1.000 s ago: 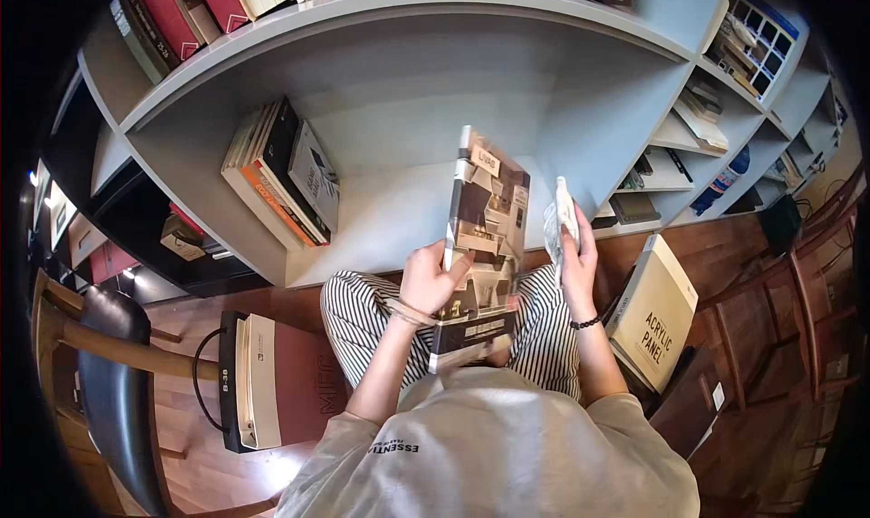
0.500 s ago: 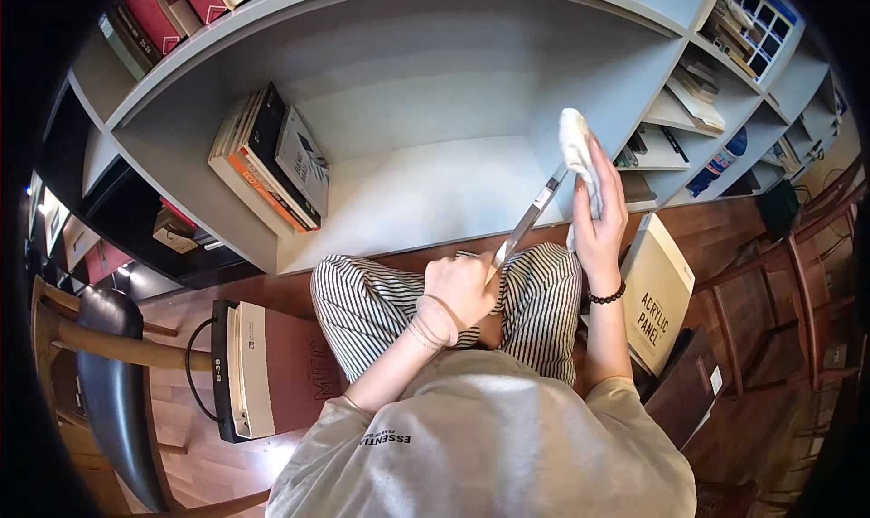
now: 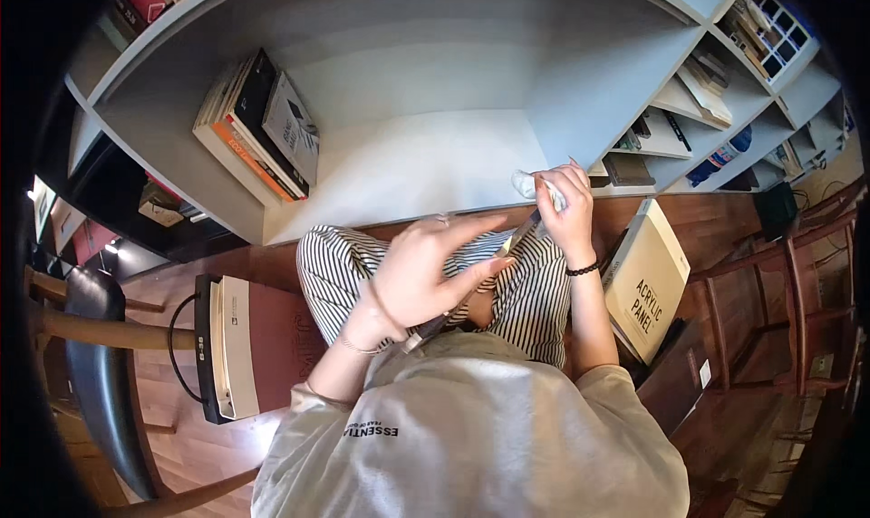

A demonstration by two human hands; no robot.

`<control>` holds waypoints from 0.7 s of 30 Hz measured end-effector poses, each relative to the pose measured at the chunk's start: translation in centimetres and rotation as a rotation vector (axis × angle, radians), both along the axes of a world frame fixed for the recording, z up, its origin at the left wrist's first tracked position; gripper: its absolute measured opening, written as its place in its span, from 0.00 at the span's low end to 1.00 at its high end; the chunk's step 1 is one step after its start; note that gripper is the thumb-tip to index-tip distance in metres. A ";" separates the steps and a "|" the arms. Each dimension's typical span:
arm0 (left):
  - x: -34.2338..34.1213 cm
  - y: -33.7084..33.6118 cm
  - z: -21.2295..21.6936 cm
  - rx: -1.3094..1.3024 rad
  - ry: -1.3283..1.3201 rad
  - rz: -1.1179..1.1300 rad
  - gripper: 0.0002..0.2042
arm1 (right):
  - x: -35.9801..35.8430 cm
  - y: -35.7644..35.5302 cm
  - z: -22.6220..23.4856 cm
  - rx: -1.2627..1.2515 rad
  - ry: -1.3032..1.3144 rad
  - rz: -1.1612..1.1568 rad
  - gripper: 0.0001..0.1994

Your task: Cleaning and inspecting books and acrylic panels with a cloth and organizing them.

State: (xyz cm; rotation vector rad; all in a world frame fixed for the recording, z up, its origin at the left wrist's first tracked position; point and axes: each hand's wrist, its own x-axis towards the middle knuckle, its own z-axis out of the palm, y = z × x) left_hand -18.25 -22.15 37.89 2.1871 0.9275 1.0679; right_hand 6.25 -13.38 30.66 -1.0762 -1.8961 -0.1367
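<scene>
I sit on the floor in striped trousers (image 3: 349,264), facing a grey shelf compartment (image 3: 426,164). A thin book (image 3: 514,242) lies tilted across my lap, seen edge-on. My left hand (image 3: 421,278) lies over its cover with the fingers stretched out, steadying it. My right hand (image 3: 564,208) is at the book's far end, near the shelf's front edge, and its fingers clutch a crumpled white cloth (image 3: 527,184). Most of the book is hidden under my left hand.
Several books (image 3: 258,124) lean at the left of the shelf compartment. A cream box (image 3: 645,278) lies on the floor at my right, a flat white-and-black device (image 3: 227,346) at my left. A dark chair (image 3: 86,337) stands far left, wooden chairs (image 3: 797,291) far right.
The book has come down from upright to lying low across my lap. My right hand dropped with the cloth to the shelf's front edge, and my left hand spread over the cover.
</scene>
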 end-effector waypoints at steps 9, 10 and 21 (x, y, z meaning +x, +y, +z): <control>-5.3 -7.0 6.8 0.200 -0.809 -0.622 0.12 | 0.4 0.7 -1.4 0.097 0.083 0.008 0.03; -5.6 -6.7 6.5 0.196 -0.823 -0.610 0.12 | 0.3 0.8 -1.6 0.104 0.084 -0.001 0.03; -6.2 -6.5 6.9 0.270 -0.846 -0.602 0.14 | 0.4 1.0 -1.9 0.137 0.124 -0.026 0.04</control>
